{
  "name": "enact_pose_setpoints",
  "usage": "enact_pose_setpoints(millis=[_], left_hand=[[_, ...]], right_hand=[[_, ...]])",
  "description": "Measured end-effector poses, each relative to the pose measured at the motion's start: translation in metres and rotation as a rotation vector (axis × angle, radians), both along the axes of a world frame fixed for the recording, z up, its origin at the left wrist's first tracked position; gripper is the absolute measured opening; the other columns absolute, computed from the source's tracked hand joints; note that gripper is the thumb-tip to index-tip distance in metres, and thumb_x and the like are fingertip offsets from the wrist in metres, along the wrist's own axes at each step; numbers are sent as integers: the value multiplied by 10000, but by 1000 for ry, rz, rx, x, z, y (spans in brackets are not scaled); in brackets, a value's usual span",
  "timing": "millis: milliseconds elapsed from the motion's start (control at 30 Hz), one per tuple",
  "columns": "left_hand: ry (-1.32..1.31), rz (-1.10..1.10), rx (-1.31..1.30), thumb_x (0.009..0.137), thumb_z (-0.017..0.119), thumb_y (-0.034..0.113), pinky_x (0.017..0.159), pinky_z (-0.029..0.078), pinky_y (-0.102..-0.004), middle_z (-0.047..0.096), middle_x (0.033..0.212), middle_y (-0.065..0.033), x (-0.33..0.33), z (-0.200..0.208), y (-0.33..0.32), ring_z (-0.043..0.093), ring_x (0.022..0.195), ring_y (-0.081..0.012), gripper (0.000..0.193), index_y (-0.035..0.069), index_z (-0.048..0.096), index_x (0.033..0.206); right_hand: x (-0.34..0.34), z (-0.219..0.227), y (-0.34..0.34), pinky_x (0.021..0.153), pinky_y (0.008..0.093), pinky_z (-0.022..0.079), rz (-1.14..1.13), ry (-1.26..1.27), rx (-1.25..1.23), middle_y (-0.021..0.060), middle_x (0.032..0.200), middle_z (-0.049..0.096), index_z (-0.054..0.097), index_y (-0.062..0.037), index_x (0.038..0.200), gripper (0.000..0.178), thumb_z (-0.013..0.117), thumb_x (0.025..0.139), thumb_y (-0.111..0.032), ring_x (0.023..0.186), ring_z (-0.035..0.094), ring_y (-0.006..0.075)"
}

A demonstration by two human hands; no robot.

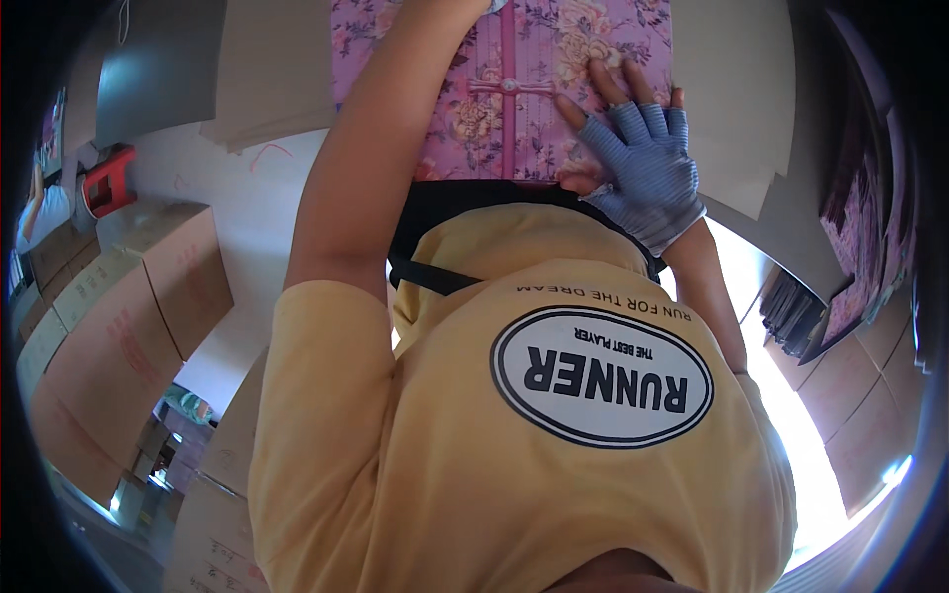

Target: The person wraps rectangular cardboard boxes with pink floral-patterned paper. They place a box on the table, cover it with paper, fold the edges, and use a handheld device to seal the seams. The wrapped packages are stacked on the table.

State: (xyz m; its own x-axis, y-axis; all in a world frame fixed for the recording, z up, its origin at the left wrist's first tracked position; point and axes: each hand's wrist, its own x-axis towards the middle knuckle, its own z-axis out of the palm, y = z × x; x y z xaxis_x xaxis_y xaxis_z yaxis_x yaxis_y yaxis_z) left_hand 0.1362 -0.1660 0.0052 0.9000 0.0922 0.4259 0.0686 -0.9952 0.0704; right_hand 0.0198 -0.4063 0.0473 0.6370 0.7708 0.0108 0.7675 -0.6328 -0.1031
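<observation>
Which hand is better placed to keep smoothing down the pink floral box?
Probably the right hand. In its blue fingerless glove it lies flat on the pink floral box, fingers spread across the cover. The left hand is out of view past the top edge, so only its forearm shows.

Left hand (pixel 491 5) seemingly cut off above.

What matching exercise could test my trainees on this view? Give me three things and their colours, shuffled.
Things:
1. Flat floral-patterned box
2. Fingerless knitted glove on the right hand
3. Small plastic stool

Colours:
A. Red
B. Pink and purple
C. Blue-grey

Pairs: 1-B, 2-C, 3-A
</observation>
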Motion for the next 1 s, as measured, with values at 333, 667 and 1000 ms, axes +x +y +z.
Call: enact_pose_setpoints(millis=[333, 667, 1000], left_hand=[[36, -84, -24, 888, 470, 401, 1056, 282, -504, 422, 1412, -139, -1, 4, 1, 408, 1259, -372, 500, 227, 473, 1356], [-119, -400, -742, 956, 456, 226, 1103, 248, -429, 379, 1433, -188, -13, 67, 26, 328, 1341, -334, 463, 48, 419, 1382], [267, -462, -180, 910, 494, 277, 1069, 283, -496, 392, 1404, -209, -105, 53, 6, 371, 1288, -404, 458, 51, 487, 1309]], right_hand=[[12, 18, -11, 825, 325, 493, -621, 454, 982, 117, 1204, 513, 491, -71, 1309, 573, 692, 772, -75, 1063, 540, 206], [48, 41, -57, 816, 352, 497, -419, 477, 1155, 132, 1002, 628, 578, -17, 1120, 295, 633, 849, -120, 931, 607, 239], [145, 168, -453, 756, 355, 508, -1379, -54, 337, 132, 876, 629, 553, -83, 1146, 396, 580, 825, -314, 827, 624, 218]])
